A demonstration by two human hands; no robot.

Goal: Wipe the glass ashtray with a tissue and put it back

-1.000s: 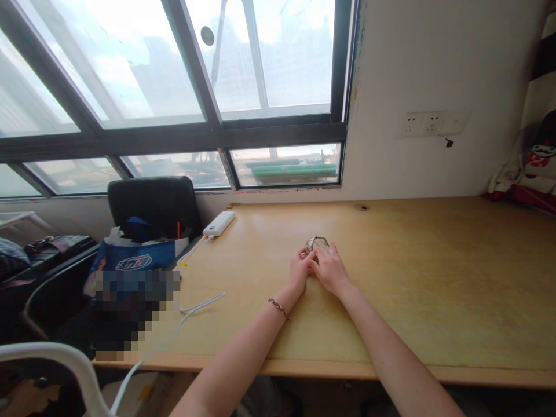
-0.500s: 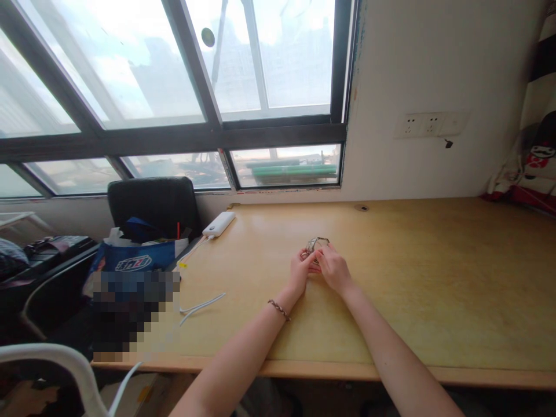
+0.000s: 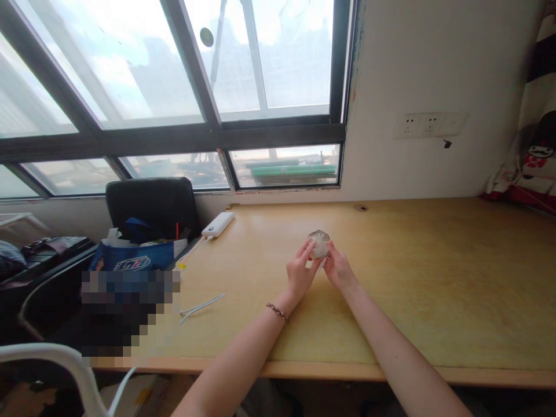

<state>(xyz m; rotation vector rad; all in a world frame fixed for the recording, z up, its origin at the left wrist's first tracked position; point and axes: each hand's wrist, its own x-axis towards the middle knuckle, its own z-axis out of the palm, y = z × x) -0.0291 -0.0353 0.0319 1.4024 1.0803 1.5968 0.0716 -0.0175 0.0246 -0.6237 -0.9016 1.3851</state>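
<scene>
A small round, whitish, translucent object with a darker patterned rim [image 3: 320, 244] is held between both hands above the wooden table [image 3: 417, 278]. My left hand [image 3: 299, 271] wraps its fingers round the left and lower side; a braided bracelet circles that wrist. On the right side my right hand [image 3: 338, 267] grips the edge with thumb and fingers. What the object is exactly is too small to tell.
A white power bank [image 3: 218, 224] with cables lies at the table's back left. White cable ends [image 3: 203, 307] rest near the left edge. Beside the table stands a black chair [image 3: 152, 202] with a blue bag [image 3: 134, 258]. Patterned fabric [image 3: 538, 156] hangs at the right.
The object has turned so that its whitish round face shows, where an open-looking rim showed before. Both hands have shifted their grip and moved slightly apart to its sides.
</scene>
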